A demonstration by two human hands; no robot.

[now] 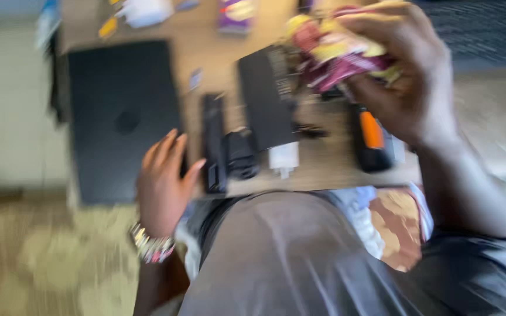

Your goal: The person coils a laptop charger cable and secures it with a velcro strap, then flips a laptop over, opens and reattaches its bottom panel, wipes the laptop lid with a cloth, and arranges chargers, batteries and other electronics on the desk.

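At the far left I see a closed black laptop (121,117) lying flat on the wooden table (329,167), its near edge close to the table's near edge. Just right of the laptop, my left hand (164,184) rests at the near edge of the table, fingers extended and held close together, thumb spread away to the right; it grips nothing, and its fingertips lie at or over the laptop's right margin. A beaded bracelet (150,246) circles that wrist. Right of the hand lies a narrow black bar-shaped device (213,143), then a small black rounded object (240,153) touching or just beside it, then a white plug-like block (283,158). A flat black rectangular item (265,96) lies farther back, between these and the right hand. My right hand (408,88) is raised above the far right part of the table, fingers curled and pressed around a crumpled bundle of snack wrappers (335,50), coloured yellow, red and maroon. Below that hand, a black tool with an orange panel (371,140) lies on the table. Motion blur prevents finer detail.
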